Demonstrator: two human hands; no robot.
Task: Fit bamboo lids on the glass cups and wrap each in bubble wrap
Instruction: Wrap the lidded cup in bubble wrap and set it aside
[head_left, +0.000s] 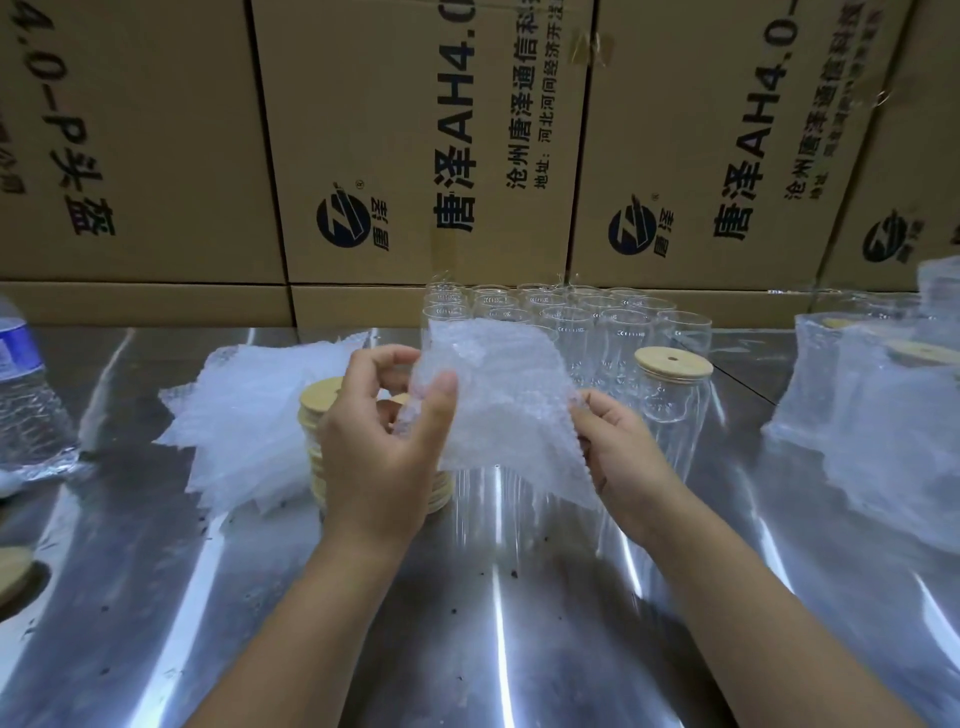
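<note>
Bubble wrap (498, 400) pinched between fingers (441, 410)

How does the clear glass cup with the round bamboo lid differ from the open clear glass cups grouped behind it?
The lidded glass cup is capped by a round bamboo lid with a small hole; the open glass cups have bare rims. The lidded cup stands apart, nearer the person's right hand; the open cups are packed in rows against the cardboard boxes. Both kinds are clear, upright and unwrapped on the shiny metal table.
</note>
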